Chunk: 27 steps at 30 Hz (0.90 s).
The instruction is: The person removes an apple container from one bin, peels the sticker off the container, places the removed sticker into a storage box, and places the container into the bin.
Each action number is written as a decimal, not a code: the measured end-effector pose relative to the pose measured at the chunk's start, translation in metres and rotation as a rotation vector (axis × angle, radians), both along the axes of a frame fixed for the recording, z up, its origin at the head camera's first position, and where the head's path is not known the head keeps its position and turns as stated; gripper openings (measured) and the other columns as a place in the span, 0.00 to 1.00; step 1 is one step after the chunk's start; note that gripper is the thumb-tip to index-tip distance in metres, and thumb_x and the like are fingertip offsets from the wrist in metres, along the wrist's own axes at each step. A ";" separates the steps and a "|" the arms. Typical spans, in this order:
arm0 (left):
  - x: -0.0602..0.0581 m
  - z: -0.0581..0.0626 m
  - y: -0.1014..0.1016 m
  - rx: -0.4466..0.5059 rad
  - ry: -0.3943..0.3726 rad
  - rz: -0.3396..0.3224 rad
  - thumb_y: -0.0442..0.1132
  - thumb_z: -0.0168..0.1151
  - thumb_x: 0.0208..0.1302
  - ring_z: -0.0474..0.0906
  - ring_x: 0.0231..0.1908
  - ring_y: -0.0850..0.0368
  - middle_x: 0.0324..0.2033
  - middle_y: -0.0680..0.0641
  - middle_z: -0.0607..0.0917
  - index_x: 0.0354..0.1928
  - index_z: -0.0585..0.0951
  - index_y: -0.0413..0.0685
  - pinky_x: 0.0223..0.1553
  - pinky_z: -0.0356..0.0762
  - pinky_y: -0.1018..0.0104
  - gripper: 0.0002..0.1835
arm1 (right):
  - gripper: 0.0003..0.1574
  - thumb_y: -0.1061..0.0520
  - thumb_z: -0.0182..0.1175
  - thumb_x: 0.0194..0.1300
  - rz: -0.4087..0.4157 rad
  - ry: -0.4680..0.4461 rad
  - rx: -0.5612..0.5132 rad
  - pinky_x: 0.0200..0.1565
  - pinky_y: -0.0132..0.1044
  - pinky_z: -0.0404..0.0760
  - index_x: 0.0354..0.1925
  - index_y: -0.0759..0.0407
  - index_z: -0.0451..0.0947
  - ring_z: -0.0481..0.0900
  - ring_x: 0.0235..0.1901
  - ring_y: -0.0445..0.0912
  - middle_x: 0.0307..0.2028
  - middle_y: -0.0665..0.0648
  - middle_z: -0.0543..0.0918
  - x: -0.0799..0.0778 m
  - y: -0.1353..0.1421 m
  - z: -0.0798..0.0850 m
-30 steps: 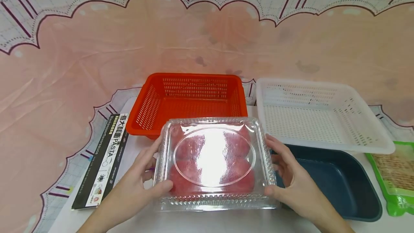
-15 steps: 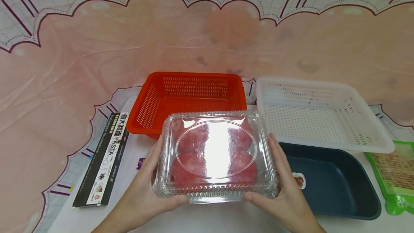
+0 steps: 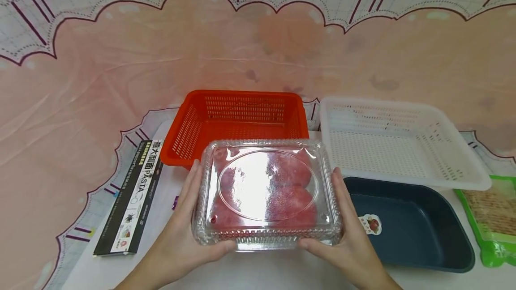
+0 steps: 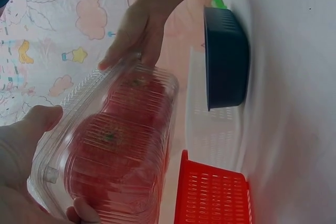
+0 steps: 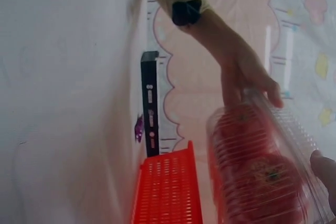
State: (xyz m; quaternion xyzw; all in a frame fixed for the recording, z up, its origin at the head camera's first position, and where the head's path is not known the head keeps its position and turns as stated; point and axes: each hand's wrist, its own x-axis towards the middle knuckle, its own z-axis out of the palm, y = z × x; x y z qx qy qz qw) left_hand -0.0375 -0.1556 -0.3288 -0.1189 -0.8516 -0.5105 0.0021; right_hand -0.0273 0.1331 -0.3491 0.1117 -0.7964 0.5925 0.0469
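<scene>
A clear plastic clamshell box (image 3: 264,191) with several red tomatoes (image 4: 113,156) inside is held up off the table, its lid closed and glaring with light. My left hand (image 3: 193,232) grips its left side, thumb along the near edge. On the opposite side my right hand (image 3: 346,236) holds it the same way, thumb on the near edge. In the left wrist view, fingers of the left hand reach under the box. The stem ends of the tomatoes show through the ribbed base in both wrist views.
Behind the box stands a red plastic basket (image 3: 171,149), with a white basket (image 3: 375,155) to its right. A navy basin (image 3: 419,232) bearing a fruit sticker, a green food packet (image 3: 492,223), a black pasta box (image 3: 129,200) and a small purple item (image 3: 175,202) lie around.
Both hands have slid to the near corners of the box, and the thumbs now lie on its near edge. The box has risen and tilted slightly. The basin's sticker has come into view.
</scene>
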 end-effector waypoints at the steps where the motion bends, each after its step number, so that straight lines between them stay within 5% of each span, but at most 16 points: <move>1: -0.001 0.000 0.000 -0.011 0.008 0.005 0.50 0.79 0.41 0.43 0.74 0.44 0.77 0.58 0.40 0.75 0.38 0.74 0.55 0.71 0.32 0.68 | 0.76 0.64 0.76 0.45 0.002 0.001 0.002 0.53 0.58 0.73 0.77 0.38 0.38 0.40 0.74 0.64 0.78 0.45 0.37 0.000 -0.001 0.000; 12: 0.000 0.005 0.000 -0.061 -0.016 0.017 0.53 0.79 0.40 0.46 0.74 0.43 0.77 0.60 0.42 0.75 0.36 0.75 0.54 0.71 0.31 0.69 | 0.73 0.59 0.76 0.46 0.002 -0.015 0.020 0.48 0.56 0.79 0.76 0.35 0.39 0.47 0.72 0.63 0.78 0.48 0.41 -0.003 -0.002 0.003; 18: -0.002 0.008 0.000 -0.030 -0.002 0.001 0.50 0.81 0.38 0.55 0.71 0.46 0.75 0.59 0.48 0.75 0.38 0.75 0.52 0.79 0.41 0.70 | 0.74 0.58 0.76 0.48 0.050 0.008 0.077 0.48 0.54 0.81 0.77 0.36 0.36 0.50 0.72 0.61 0.77 0.45 0.42 -0.007 0.000 0.014; 23: -0.015 0.017 -0.001 -0.019 0.089 -0.038 0.48 0.81 0.40 0.62 0.67 0.50 0.74 0.59 0.54 0.76 0.42 0.72 0.52 0.81 0.46 0.67 | 0.72 0.57 0.74 0.51 0.100 0.012 0.110 0.48 0.48 0.84 0.77 0.36 0.36 0.57 0.69 0.58 0.75 0.50 0.50 -0.020 0.004 0.028; 27: -0.033 0.026 -0.004 -0.016 0.082 -0.063 0.47 0.79 0.44 0.64 0.66 0.51 0.71 0.59 0.59 0.75 0.44 0.74 0.51 0.82 0.48 0.63 | 0.70 0.56 0.73 0.53 0.148 -0.011 0.116 0.51 0.48 0.83 0.76 0.36 0.35 0.58 0.68 0.54 0.75 0.49 0.50 -0.039 0.005 0.037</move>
